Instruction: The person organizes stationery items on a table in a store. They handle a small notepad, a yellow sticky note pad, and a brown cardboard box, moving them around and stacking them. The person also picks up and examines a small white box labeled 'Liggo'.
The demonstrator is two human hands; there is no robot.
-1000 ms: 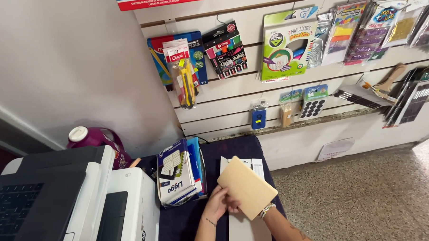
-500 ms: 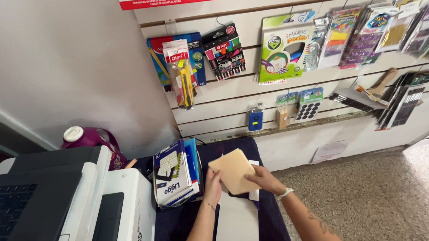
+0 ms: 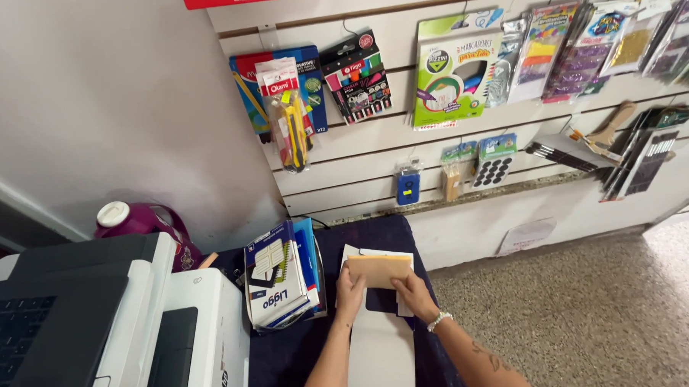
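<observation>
A tan card sheet [image 3: 378, 269] is held level and edge-on between both hands, over a dark-covered table [image 3: 293, 359]. My left hand [image 3: 349, 290] grips its left end and my right hand [image 3: 415, 294] grips its right end. Under it lies a white and grey flat device [image 3: 381, 351] with a pale sheet at its far end.
A rack of notebooks and paper pads [image 3: 280, 277] stands left of my hands. A white printer [image 3: 202, 333] and a laptop [image 3: 42, 320] fill the lower left, with a purple jug [image 3: 141, 221] behind. A slat wall [image 3: 345, 171] hung with stationery packs rises beyond the table. Speckled floor [image 3: 584, 316] lies to the right.
The tan sheet has gone from tilted up and diagonal to lowered, level and straight across the device. My hands have shifted forward to its two ends.
</observation>
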